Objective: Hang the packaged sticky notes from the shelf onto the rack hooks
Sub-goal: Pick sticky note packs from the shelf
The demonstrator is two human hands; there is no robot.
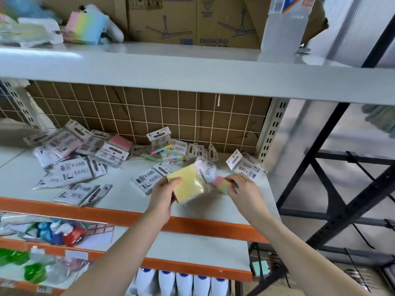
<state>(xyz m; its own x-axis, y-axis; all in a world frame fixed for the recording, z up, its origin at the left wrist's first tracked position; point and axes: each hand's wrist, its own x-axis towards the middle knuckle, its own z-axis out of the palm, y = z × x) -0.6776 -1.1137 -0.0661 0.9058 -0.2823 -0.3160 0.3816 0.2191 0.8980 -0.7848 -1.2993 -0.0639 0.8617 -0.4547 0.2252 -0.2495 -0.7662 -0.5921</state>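
My left hand [163, 192] grips a yellow packaged sticky-note pad [188, 184] by its left edge, just above the white shelf [213, 208]. My right hand [241, 189] pinches a smaller pink, yellow and green pack [220, 183] right beside it. Several more packs [70, 165] lie scattered over the shelf to the left and back, and one pack [245, 164] leans at the right. Behind them stands a white wire grid rack [149, 112] against brown cardboard. I cannot make out any hooks on it.
An upper grey shelf [171, 67] overhangs the work area, holding cardboard boxes [192, 18] and pastel pads [85, 26]. An orange beam [128, 216] edges the shelf front. Lower shelves hold toys [64, 231] and white bottles [181, 283]. A black metal frame [342, 199] stands at right.
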